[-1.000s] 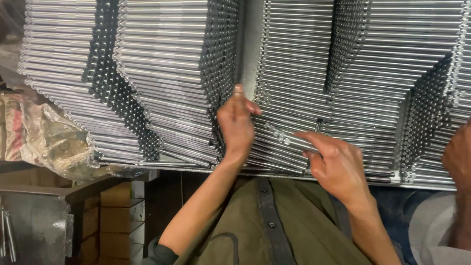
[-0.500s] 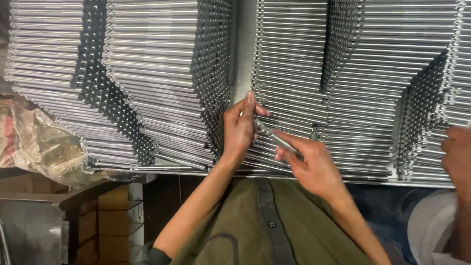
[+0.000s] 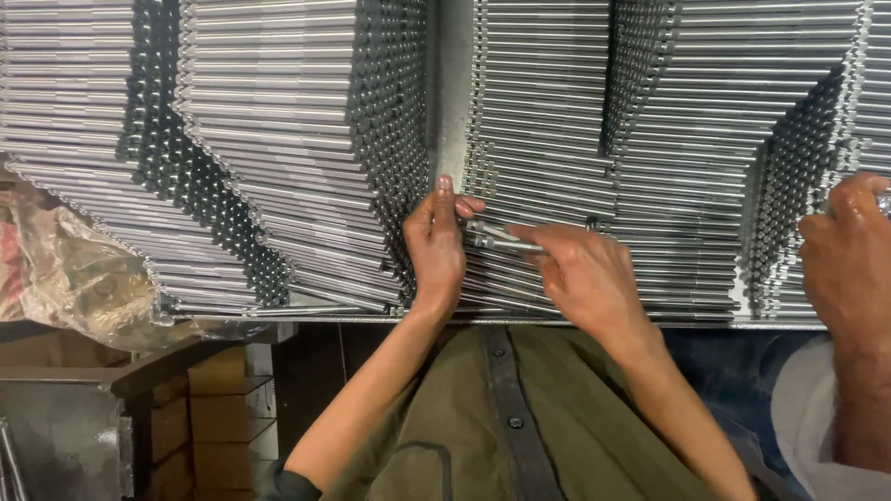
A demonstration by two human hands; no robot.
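Since a moment ago we have brought our right hand [image 3: 585, 278] closer to our left hand [image 3: 436, 243]; both now pinch one steel rod [image 3: 501, 239] above the stacked rods [image 3: 548, 176]. Fingers hide its ends.

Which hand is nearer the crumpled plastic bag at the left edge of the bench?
Left. The left hand rests on the stacked metal rods, on the side toward the plastic bag; the right hand lies farther away.

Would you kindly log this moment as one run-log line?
left hand: touching metal rod | right hand: gripping same rod | beneath: stacked rods | far right: co-worker's hand
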